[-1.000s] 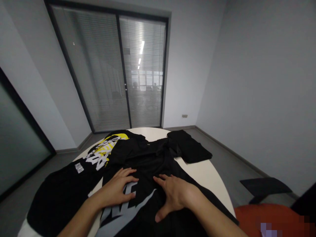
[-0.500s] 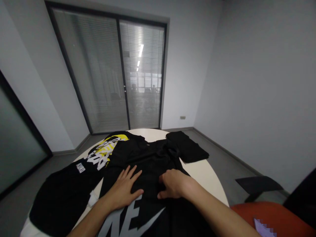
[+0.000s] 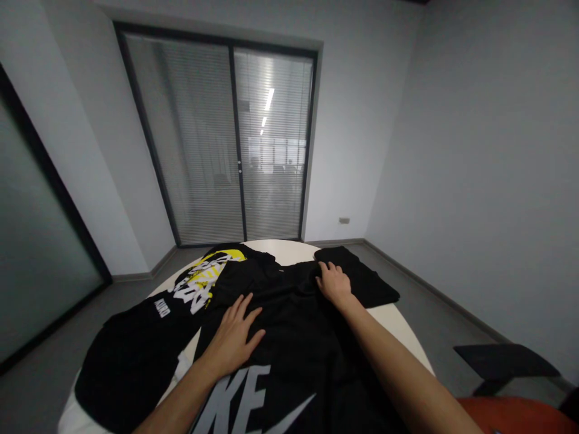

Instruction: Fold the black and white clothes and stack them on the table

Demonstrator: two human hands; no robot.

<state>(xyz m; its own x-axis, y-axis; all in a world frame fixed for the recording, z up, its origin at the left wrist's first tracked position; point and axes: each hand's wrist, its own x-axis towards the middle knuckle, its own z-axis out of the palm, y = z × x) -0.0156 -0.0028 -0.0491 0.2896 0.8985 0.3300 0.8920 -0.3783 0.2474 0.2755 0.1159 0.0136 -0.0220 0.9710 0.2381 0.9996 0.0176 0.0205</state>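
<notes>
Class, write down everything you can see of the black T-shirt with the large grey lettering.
The black T-shirt looks like soft, matte cloth, with big grey letters and a swoosh on its front. It lies spread front up on the round white table, collar away from the person, slightly wrinkled. The left hand lies flat on its chest; the right hand rests by its far right shoulder. Its other sleeve touches another black shirt with yellow print.

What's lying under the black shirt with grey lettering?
The white table shows around the grey-lettered shirt; its left side overlaps the yellow-print shirt. Anything beneath its middle is hidden.
</notes>
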